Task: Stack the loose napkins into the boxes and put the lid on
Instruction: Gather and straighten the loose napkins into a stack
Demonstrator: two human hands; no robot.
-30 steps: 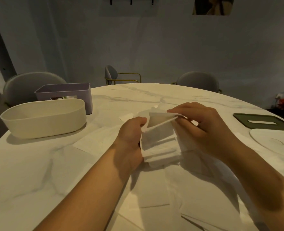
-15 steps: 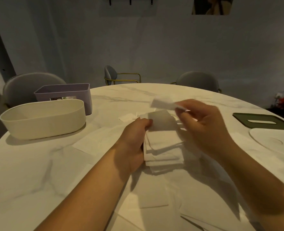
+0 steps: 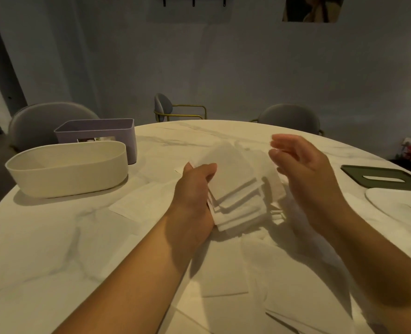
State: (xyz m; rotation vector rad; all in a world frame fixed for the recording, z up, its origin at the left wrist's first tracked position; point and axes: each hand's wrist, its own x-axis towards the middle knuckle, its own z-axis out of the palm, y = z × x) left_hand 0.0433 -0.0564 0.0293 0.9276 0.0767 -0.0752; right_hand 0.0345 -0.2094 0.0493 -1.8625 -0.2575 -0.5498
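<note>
Left hand: the left hand (image 3: 194,189) grasps a stack of napkins (image 3: 235,186), thumb on top, held over the middle of the table (image 3: 42,249).
Right hand: the right hand (image 3: 303,169) is released, fingers loosely spread, just right of the stack and apart from it.
Loose napkins: loose napkins (image 3: 223,280) lie flat under and around both forearms, some reaching the near edge.
Boxes: the cream box (image 3: 67,174) sits close to the table's left edge; the purple box (image 3: 98,131) stands right behind it, both without lids.
Lids: the green lid (image 3: 382,180) and the white lid (image 3: 397,206) lie near the right edge.
Open room: bare marble shows beyond the stack and at the near left.
Writing: a small sticker (image 3: 96,139) on the purple box, too small to read.
</note>
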